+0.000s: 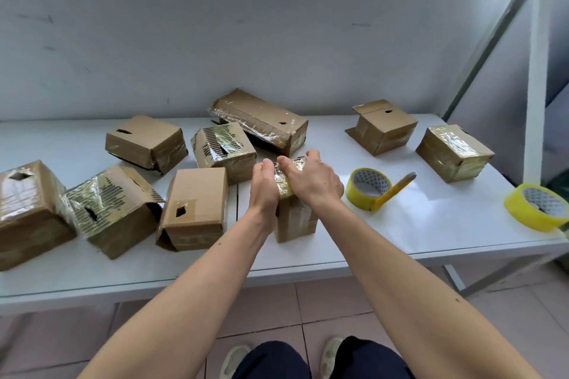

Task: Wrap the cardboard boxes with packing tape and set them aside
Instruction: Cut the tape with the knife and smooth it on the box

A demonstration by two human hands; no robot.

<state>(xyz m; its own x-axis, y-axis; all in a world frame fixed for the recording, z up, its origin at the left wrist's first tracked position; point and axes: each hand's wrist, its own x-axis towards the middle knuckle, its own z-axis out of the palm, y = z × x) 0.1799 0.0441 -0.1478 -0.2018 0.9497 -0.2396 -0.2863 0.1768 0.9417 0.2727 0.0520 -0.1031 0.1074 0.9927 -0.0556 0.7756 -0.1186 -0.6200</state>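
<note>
Box (295, 215) top hidden under hands; far-left box (27, 209) cut by edge.

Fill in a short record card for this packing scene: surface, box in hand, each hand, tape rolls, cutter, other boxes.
surface: white table
box in hand: small taped box, upright
left hand: flat against its left side
right hand: pressing its top
tape rolls: near roll; far roll at right edge
cutter: yellow cutter leaning on near roll
other boxes: nine, around table
</note>
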